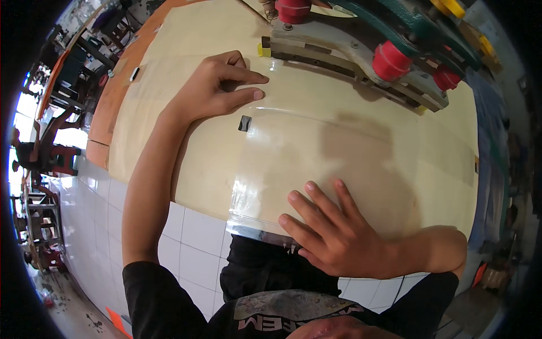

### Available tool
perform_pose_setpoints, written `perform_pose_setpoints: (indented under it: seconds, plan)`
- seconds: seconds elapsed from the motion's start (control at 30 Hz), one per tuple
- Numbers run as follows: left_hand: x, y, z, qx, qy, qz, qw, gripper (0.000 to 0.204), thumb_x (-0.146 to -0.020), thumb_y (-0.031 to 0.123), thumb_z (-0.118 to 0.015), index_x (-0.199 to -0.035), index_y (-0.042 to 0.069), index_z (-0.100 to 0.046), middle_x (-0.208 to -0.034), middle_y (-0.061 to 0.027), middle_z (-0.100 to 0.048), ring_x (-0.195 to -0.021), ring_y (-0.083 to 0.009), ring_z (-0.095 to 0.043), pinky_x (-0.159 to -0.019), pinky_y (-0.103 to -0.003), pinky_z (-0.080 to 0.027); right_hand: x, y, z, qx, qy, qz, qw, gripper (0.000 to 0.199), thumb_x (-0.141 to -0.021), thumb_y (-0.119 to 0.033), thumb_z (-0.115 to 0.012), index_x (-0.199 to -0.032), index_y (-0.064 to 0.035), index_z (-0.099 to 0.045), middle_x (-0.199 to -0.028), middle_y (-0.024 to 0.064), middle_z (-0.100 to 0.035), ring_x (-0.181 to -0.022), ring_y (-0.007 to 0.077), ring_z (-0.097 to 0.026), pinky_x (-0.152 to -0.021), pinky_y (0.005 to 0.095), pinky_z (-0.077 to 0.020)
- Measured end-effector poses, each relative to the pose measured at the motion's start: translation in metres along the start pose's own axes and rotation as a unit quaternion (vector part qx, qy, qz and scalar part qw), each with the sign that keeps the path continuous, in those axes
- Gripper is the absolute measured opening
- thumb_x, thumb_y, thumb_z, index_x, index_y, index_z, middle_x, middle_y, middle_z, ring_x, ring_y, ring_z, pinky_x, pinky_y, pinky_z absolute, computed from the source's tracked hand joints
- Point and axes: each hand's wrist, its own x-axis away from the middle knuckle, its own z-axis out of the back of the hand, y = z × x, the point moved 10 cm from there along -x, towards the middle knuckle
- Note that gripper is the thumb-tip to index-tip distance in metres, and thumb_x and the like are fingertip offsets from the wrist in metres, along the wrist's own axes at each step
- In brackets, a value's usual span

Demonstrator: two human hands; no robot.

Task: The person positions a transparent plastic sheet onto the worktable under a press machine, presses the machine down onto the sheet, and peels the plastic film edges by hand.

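Note:
A clear plastic sheet lies on the cream-coloured work surface, its near edge hanging slightly past the table's front. My right hand is over the near part of this sheet, fingers spread and nothing in them; whether the palm presses on it I cannot tell. My left hand rests farther off, beyond the sheet's far left corner. Its thumb and forefinger point right with a gap between them, and the other fingers are curled. Just right of those fingertips is the long grey bar of a green machine.
Red round knobs sit on the machine's bar. A small black piece lies by the sheet's left edge, a small dark item farther left. Bluish sheeting hangs at the right. Stools stand left on the tiled floor.

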Motion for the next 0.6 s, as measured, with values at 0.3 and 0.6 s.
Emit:
perform_pose_setpoints:
  seconds: [0.3, 0.6]
  plan:
    - [-0.0007, 0.0012, 0.0010, -0.016, -0.009, 0.001, 1.000, 0.027, -0.072, 0.017, -0.076, -0.097, 0.007, -0.075, -0.069, -0.0038, -0.048, -0.062, -0.0139, -0.046, -0.056, -0.028, -0.037, 0.0006, 0.0001, -0.0022, 0.006, 0.002, 0.002, 1.000, 0.063, -0.076, -0.032, -0.070, -0.130, -0.0077, -0.052, -0.137, 0.0232, -0.043, -0.130, 0.0440, -0.038, -0.101, 0.0669, -0.0285]
    - [-0.0008, -0.0007, 0.0008, -0.017, -0.012, 0.002, 1.000, 0.028, -0.072, 0.020, -0.078, -0.097, 0.007, -0.075, -0.069, -0.0041, -0.050, -0.063, -0.0146, -0.047, -0.057, -0.029, -0.038, 0.0012, -0.0011, -0.0025, 0.013, 0.004, -0.001, 1.000, 0.061, -0.077, -0.033, -0.069, -0.130, -0.0078, -0.052, -0.138, 0.0233, -0.043, -0.130, 0.0437, -0.038, -0.103, 0.0663, -0.0266]
